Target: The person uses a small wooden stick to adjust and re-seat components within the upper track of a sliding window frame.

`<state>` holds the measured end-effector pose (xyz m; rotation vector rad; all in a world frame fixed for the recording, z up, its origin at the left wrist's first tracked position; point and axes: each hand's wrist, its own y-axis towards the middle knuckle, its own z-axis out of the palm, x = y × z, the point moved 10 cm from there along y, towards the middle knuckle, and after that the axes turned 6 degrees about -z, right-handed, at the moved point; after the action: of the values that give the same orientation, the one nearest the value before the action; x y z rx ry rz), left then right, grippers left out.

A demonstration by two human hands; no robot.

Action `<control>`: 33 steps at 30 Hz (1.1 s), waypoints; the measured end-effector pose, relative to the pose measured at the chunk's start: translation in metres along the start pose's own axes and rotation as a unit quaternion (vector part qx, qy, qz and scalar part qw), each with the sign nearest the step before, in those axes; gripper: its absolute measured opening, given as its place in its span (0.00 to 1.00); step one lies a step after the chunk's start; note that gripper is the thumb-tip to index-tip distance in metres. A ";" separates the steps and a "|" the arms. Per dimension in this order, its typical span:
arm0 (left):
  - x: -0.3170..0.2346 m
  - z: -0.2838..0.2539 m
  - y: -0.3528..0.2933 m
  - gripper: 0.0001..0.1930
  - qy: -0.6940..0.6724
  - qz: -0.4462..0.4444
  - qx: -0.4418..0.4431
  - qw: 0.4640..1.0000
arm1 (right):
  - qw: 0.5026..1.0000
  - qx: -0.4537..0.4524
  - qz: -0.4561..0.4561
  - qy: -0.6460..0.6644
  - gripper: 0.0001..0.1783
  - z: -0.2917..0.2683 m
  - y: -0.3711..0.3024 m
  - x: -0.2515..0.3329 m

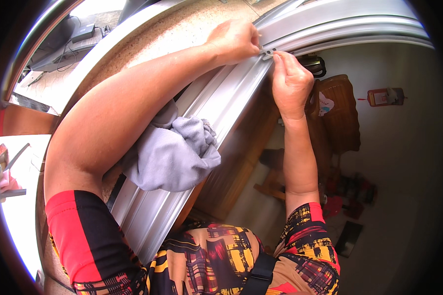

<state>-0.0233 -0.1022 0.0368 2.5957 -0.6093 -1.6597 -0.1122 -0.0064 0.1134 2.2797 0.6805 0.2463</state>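
My left hand (234, 42) is closed in a pinch at the far corner of a silvery metal window frame (315, 29). Facing it across the corner, my right hand (293, 81) is closed too, thumb against fingertips. Between the two sits a small pale fitting (268, 52) with dark spots, touching or very near both sets of fingertips. What either hand pinches is too small to make out. A crumpled grey cloth (174, 155) lies over the grooved metal window track (206, 105), beside my left forearm.
Left of the track runs a speckled stone ledge (133, 46). Beyond it are a black adapter box (82, 33) and cables. Down on the right, inside a room, stand carved wooden furniture (338, 115) and a dark kettle (314, 65). A red-edged hanging (385, 97) shows farther right.
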 end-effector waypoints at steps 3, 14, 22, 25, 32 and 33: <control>0.001 0.000 0.000 0.08 0.001 -0.003 0.000 1.000 | 0.999 0.041 0.002 -0.020 0.03 0.009 -0.001 0.003; 0.003 -0.001 0.001 0.08 -0.004 0.004 0.001 1.000 | 0.999 0.022 0.040 0.027 0.03 0.007 -0.002 -0.005; 0.000 0.003 0.003 0.08 0.005 0.009 -0.007 1.000 | 1.000 0.022 0.004 0.006 0.04 0.013 -0.009 -0.006; 0.000 0.002 0.001 0.08 0.007 0.013 -0.014 1.000 | 0.989 0.043 0.104 0.097 0.04 0.015 -0.015 -0.020; 0.000 0.004 0.002 0.08 0.000 0.017 -0.020 1.000 | 0.983 -0.012 0.132 0.130 0.04 0.001 -0.016 -0.023; 0.000 0.003 0.002 0.08 0.000 0.017 -0.018 1.000 | 0.983 -0.021 0.128 0.128 0.04 0.002 -0.016 -0.023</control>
<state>-0.0266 -0.1035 0.0359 2.5462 -0.6136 -1.6443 -0.1368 -0.0110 0.1012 2.3143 0.5010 0.6796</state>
